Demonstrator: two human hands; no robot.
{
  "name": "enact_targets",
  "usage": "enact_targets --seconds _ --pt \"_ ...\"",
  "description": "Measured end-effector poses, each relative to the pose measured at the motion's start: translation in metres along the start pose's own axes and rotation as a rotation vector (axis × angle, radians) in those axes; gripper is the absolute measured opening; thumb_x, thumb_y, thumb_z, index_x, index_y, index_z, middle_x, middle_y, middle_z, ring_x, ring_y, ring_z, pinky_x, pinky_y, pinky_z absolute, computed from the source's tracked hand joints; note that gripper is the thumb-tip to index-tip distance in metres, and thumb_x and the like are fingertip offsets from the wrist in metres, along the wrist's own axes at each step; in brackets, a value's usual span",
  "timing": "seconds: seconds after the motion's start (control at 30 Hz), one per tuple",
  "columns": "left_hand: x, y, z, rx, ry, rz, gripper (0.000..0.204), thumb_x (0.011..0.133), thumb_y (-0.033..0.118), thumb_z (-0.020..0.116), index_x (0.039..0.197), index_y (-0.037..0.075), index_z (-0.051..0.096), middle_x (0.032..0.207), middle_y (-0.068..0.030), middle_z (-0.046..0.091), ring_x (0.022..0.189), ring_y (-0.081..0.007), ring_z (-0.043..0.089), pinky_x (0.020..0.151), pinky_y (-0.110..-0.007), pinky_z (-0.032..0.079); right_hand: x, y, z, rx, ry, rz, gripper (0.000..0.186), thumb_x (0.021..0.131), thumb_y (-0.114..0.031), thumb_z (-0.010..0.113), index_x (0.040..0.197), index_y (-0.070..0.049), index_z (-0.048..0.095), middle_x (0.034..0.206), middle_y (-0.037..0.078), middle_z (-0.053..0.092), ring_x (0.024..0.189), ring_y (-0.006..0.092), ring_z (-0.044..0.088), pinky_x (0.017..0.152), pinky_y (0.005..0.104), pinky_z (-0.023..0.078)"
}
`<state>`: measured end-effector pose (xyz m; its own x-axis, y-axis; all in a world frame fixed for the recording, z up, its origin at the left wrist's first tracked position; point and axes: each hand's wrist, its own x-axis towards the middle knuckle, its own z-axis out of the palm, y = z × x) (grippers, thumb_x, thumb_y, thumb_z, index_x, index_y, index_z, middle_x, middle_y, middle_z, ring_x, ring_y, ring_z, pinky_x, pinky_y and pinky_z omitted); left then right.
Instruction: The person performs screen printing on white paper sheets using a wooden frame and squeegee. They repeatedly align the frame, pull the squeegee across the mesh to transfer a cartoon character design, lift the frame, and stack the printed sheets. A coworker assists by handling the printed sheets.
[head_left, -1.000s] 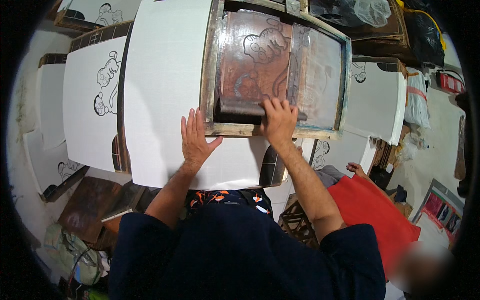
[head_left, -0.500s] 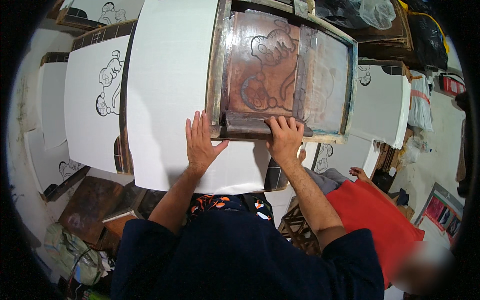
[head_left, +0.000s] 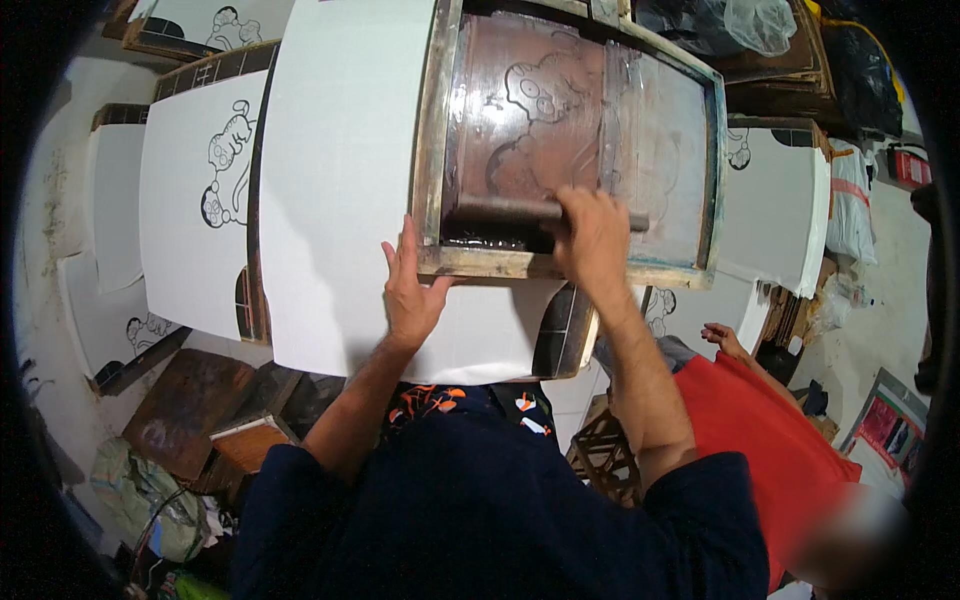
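A wooden-framed printing screen (head_left: 428, 150) lies over a large white sheet (head_left: 335, 200). Through its reddish-brown mesh show the dark outlines of a cartoon animal (head_left: 535, 88). My right hand (head_left: 592, 235) grips a dark squeegee (head_left: 505, 208) near the screen's near end, its fingers wrapped over the top. Wet black ink (head_left: 490, 243) glistens between the squeegee and the near frame bar. My left hand (head_left: 412, 295) rests against the screen's near left corner, fingers stretched out and apart, holding nothing.
At the left, printed white sheets (head_left: 190, 200) lie on boards. More printed sheets (head_left: 770, 200) are at the right. A person in a red shirt (head_left: 750, 440) is at the lower right, one hand (head_left: 722, 335) showing. Black plastic bags (head_left: 860, 80) sit at the upper right.
My right hand has moved the squeegee slightly away from the near frame bar and tilted it, uncovering wet ink behind it. My left hand stays at the frame's corner, its fingers shifted a little.
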<state>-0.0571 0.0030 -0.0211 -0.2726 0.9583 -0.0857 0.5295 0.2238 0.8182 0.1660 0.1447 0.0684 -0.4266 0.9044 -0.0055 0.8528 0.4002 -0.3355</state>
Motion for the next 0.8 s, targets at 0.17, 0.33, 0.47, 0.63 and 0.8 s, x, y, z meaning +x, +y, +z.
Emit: enact_targets --seconds 0.17,0.33,0.47,0.63,0.8 --pt "0.001 0.005 -0.001 -0.002 0.083 0.068 0.107 0.077 0.004 0.085 0.163 0.002 0.020 0.138 -0.0232 0.063 0.122 -0.0363 0.066 0.126 -0.053 0.020 0.015 0.003 -0.028 -0.028 0.053 -0.064 0.034 0.079 -0.013 0.080 0.110 -0.012 0.068 0.102 0.005 0.069 0.097 0.0308 0.062 0.083 0.0460 0.042" --pt "0.000 0.004 -0.002 -0.027 0.017 0.001 0.105 0.077 0.000 0.079 0.163 0.003 0.019 0.145 -0.0257 0.056 0.131 -0.0388 0.057 0.126 -0.054 0.020 0.008 -0.007 -0.033 -0.041 -0.163 -0.006 0.032 0.080 -0.013 0.079 0.110 -0.012 0.068 0.104 0.005 0.069 0.100 0.0300 0.061 0.085 0.0447 0.041" --pt "-0.002 0.008 -0.006 -0.054 -0.029 -0.032 0.103 0.078 -0.001 0.074 0.164 0.003 0.017 0.156 -0.0296 0.042 0.145 -0.0437 0.042 0.126 -0.056 0.021 -0.003 -0.009 -0.020 -0.002 -0.221 0.021 0.033 0.080 -0.014 0.080 0.110 -0.011 0.067 0.104 0.005 0.069 0.100 0.0304 0.061 0.086 0.0449 0.041" --pt "0.001 0.014 -0.008 -0.055 -0.015 -0.048 0.106 0.076 -0.001 0.081 0.163 0.000 0.020 0.153 -0.0289 0.047 0.142 -0.0420 0.046 0.125 -0.056 0.022 0.019 0.023 -0.002 -0.058 -0.088 -0.110 0.037 0.078 -0.013 0.081 0.112 -0.012 0.067 0.105 0.006 0.069 0.101 0.0302 0.062 0.087 0.0453 0.040" --pt "0.000 0.018 -0.008 -0.041 0.027 -0.013 0.104 0.076 -0.001 0.083 0.161 -0.004 0.022 0.150 -0.0288 0.051 0.139 -0.0402 0.052 0.124 -0.057 0.024 0.172 0.089 0.018 -0.153 0.155 -0.242 0.056 0.076 -0.021 0.083 0.129 -0.019 0.064 0.121 0.006 0.071 0.115 0.0295 0.062 0.097 0.0474 0.043"
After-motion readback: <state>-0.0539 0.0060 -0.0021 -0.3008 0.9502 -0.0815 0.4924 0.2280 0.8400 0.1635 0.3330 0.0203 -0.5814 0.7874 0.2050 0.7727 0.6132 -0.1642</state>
